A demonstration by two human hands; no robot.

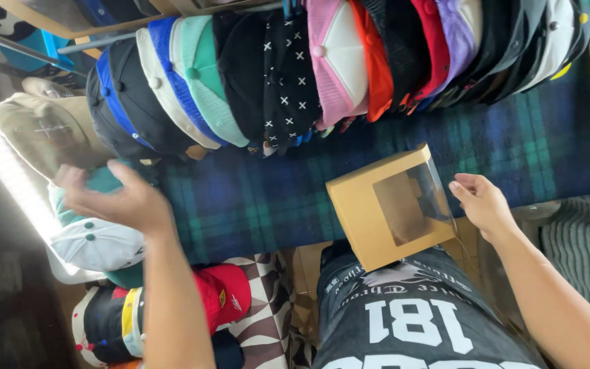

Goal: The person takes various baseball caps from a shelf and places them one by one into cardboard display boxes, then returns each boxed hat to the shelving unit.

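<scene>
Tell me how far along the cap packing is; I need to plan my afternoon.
Early, by the look of it. Done: nothing visibly packed; the brown cardboard window box looks empty. In hand: the right hand touches the box's edge, and the left hand reaches over a teal cap. Left: the long row of coloured caps on the plaid blanket, plus the pile at the left.

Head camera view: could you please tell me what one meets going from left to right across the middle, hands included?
Beige cap → left hand over a teal cap → plaid blanket → windowed cardboard box → right hand → grey ribbed fabric.
</scene>
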